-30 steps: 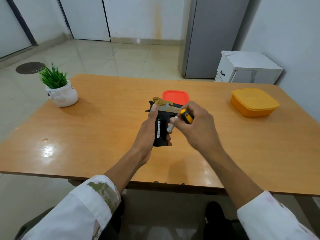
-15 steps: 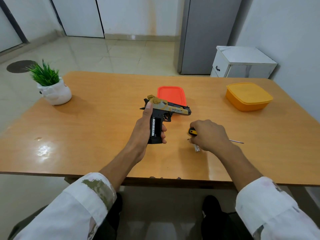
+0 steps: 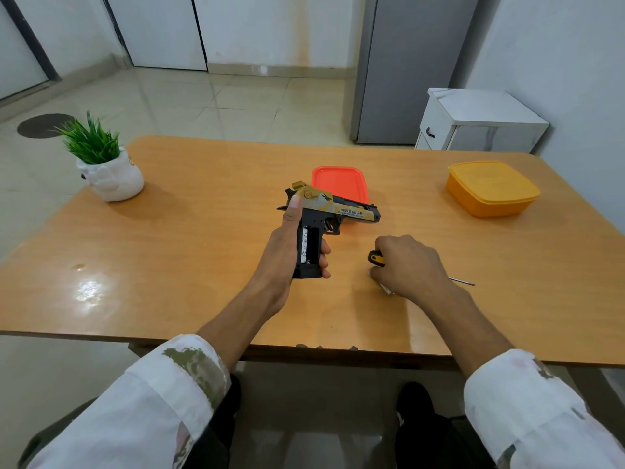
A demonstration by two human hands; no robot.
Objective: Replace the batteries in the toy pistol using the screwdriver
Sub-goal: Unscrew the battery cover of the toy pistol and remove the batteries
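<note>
Single head cam, worn by the person at the table (image 3: 189,252)'s near long edge. Wide-angle, pitched forward and down across the table. Close in: left hand (image 3: 287,252) gripping the toy pistol (image 3: 338,208) and right hand (image 3: 409,265) curled over the screwdriver (image 3: 374,257) land mid-frame, above the table's near half. Sleeves (image 3: 162,394) fill the bottom, below the near edge. Whole tabletop fits, edges bowed by the lens. Beyond the table's far edge: tiled floor (image 3: 203,106), doors (image 3: 162,28), grey cabinet (image 3: 406,62). White cabinet (image 3: 480,123) off the far-right corner, plant pot (image 3: 113,177) on the far-left.
</note>
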